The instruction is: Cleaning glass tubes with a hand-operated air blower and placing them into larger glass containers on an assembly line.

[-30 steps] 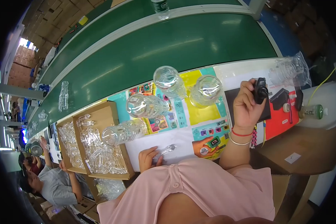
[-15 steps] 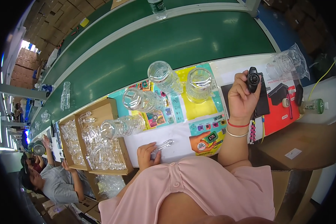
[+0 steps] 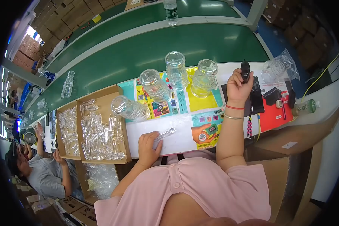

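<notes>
My left hand [image 3: 150, 146] rests low on the white work surface, its fingers closed on the near end of a small clear glass tube [image 3: 167, 132] with a rounded far end. Up at the right, my right hand [image 3: 238, 85] grips a small black hand-held device [image 3: 245, 71] and holds it raised above a dark flat pad [image 3: 257, 98]. Several large clear glass vessels stand or lean beyond my left hand, among them a vessel [image 3: 130, 108] near the box and another vessel [image 3: 204, 78] on yellow print.
A divided cardboard box [image 3: 121, 98] full of small glass tubes sits at left. Glassware in a plastic bag [image 3: 278, 69], a green-tinted bottle [image 3: 306, 107] and a tape roll [image 3: 278, 104] lie right. A water bottle [image 3: 171, 13] stands on the green table [image 3: 139, 49]. A co-worker [image 3: 45, 171] sits left.
My view has shifted, so the surroundings sit differently. The black device has turned in my right hand, its round face no longer showing. My left hand still holds the glass tube.
</notes>
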The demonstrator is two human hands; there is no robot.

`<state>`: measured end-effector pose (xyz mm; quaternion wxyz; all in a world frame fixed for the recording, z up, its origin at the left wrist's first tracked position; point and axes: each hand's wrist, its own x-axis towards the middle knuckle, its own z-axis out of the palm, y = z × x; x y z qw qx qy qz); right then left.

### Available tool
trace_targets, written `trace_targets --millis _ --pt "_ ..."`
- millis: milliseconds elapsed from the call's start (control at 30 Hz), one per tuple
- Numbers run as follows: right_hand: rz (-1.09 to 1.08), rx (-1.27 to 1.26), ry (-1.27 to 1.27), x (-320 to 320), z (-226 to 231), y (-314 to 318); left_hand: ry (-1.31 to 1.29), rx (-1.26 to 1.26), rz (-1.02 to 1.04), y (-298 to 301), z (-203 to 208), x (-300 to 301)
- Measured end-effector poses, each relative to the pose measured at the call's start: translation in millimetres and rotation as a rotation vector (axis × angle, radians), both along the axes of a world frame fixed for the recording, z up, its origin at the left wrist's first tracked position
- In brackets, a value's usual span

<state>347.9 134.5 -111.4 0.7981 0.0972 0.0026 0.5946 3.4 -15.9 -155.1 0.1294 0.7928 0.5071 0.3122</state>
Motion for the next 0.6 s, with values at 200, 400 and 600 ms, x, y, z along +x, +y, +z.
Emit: trace_targets --millis 200,400,600 --pt "-0.078 0.003 -0.007 -6 19 -3 -0.032 0.008 0.016 -3 -1 0" --pt "-0.076 -0.011 0.000 -8 20 -13 -0.040 0.026 0.013 -4 0 0" --pt "-0.084 -0.080 0.000 -9 3 -20 -0.050 0.026 0.000 -4 -2 -1"
